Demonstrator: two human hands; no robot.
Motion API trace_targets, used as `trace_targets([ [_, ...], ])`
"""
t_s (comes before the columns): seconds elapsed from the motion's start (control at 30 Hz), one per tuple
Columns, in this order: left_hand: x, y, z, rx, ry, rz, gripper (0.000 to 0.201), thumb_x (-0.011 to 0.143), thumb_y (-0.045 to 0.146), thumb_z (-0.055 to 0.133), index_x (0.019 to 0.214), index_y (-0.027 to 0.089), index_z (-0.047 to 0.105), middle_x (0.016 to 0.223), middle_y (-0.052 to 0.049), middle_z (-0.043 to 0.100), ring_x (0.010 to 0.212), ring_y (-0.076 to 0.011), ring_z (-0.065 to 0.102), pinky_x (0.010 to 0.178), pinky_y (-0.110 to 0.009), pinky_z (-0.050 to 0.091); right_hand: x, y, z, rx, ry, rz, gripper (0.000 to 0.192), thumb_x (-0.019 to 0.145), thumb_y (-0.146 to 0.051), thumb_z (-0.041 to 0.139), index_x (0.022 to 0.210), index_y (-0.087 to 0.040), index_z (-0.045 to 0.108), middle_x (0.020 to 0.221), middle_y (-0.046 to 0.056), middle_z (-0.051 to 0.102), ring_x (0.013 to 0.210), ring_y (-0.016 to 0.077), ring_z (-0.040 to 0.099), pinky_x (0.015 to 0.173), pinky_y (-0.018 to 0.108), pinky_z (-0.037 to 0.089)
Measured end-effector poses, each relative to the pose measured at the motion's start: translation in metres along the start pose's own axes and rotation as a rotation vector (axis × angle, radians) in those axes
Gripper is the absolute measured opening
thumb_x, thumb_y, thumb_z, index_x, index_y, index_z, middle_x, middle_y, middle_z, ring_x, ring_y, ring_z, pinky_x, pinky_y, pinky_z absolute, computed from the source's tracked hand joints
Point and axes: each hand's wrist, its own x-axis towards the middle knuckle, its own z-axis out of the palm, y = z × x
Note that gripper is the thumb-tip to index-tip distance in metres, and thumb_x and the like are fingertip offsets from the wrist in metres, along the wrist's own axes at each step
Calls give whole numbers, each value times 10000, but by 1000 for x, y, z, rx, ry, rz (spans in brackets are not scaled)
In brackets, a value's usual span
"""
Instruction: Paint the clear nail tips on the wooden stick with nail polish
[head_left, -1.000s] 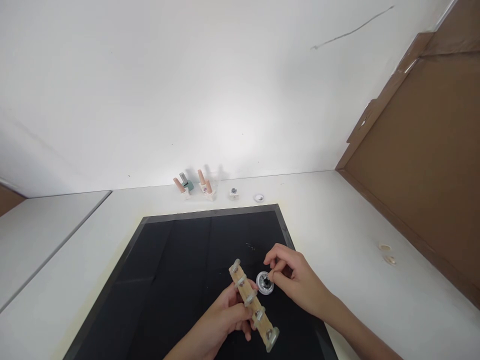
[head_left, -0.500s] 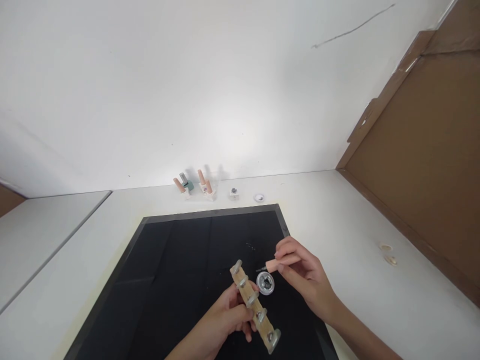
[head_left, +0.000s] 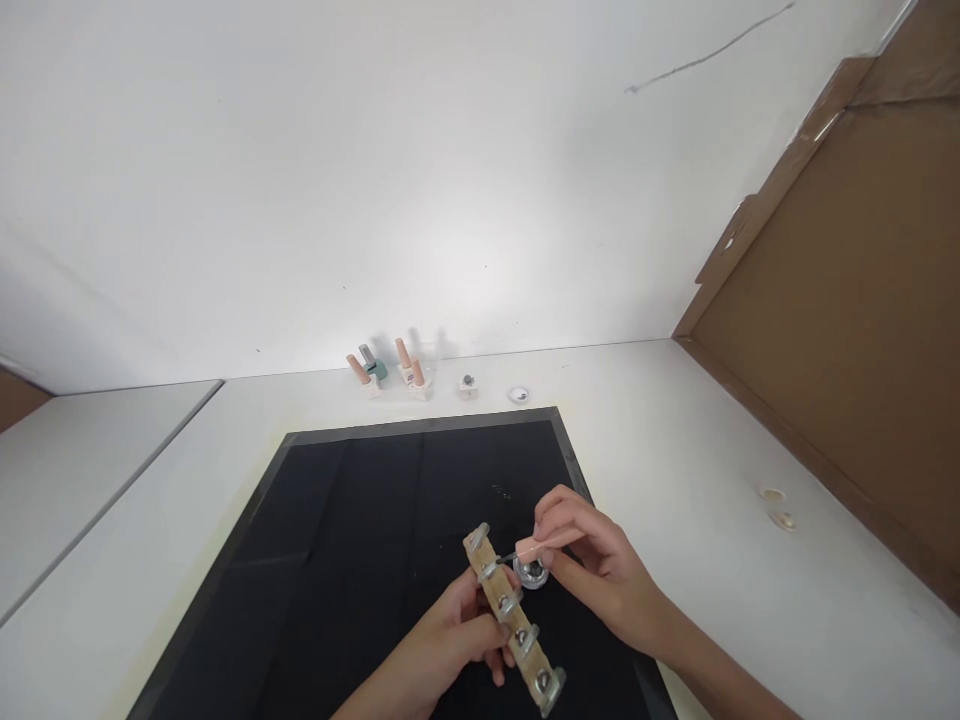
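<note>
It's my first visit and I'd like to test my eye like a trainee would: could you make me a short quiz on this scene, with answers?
1. How many clear tips sit along the wooden strip in the left hand? a) two b) five c) nine
2. True or false: the right hand holds a pink-handled brush.
3. What colour is the mat inside its grey border?

Key: 1. b; 2. true; 3. black.

Quantities
One tan wooden stick (head_left: 496,590), five clear oval tips (head_left: 553,689), one pink-handled brush (head_left: 529,550), one round silver pot (head_left: 532,577); five small bottles (head_left: 419,387): three pink-capped, one grey-capped, one uncapped.
</note>
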Motion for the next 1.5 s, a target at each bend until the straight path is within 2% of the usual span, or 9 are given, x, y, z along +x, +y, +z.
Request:
trace_targets([
  [0.17,0,-2,-2,-1,-15,5,344,622,146,559,964,156,525,740,14,510,643,-118,509,574,-257,418,2,2,-1,-30,76,2,92,862,-209,544,795,-215,605,805,34,491,766,171,502,632,274,423],
  [0.43,0,-1,-1,-4,-19,6,293,636,147,579,926,160,537,733,17,512,634,-109,505,573,-249,418,-1,3,-1,9,-7,-27,127,870,-141,506,868,-235,591,851,34,488,785,167,515,637,277,434],
  [0.6,1,-3,-3,-9,-30,11,319,638,146,578,952,156,525,729,20,507,632,-111,506,569,-253,418,0,3,-1,-16,51,-14,108,867,-168,525,814,-222,603,809,31,488,771,169,500,636,273,423],
  [0.8,1,-3,-2,-1,-9,18,324,638,153,584,958,154,529,723,14,514,640,-123,516,567,-260,415,0,2,0,4,12,-10,102,870,-178,519,833,-226,602,843,37,492,755,164,516,615,270,436],
  [1.0,0,-1,-1,5,-17,14,329,634,154,579,958,148,525,714,18,518,635,-116,511,563,-251,417,2,3,1,-8,73,5,99,857,-182,537,786,-215,597,807,30,485,765,169,506,634,269,430],
  [1.17,-2,1,0,20,-20,2,333,655,166,583,982,152,520,729,15,529,641,-112,514,568,-246,415,0,4,1,52,-10,-1,121,862,-139,514,847,-230,594,852,25,480,738,150,512,610,255,419],
  [1.37,-2,2,1,8,-16,7,334,639,145,574,969,136,521,719,17,526,638,-110,513,566,-248,417,2,4,-1,37,49,-7,125,857,-137,528,803,-225,599,808,21,480,781,164,494,634,258,411],
  [1.5,-1,0,0,10,-8,14,341,634,145,573,967,141,500,705,18,539,641,-117,523,563,-249,417,1,3,0,80,-11,-9,147,861,-116,513,839,-236,596,850,21,479,758,151,497,624,255,408],
])
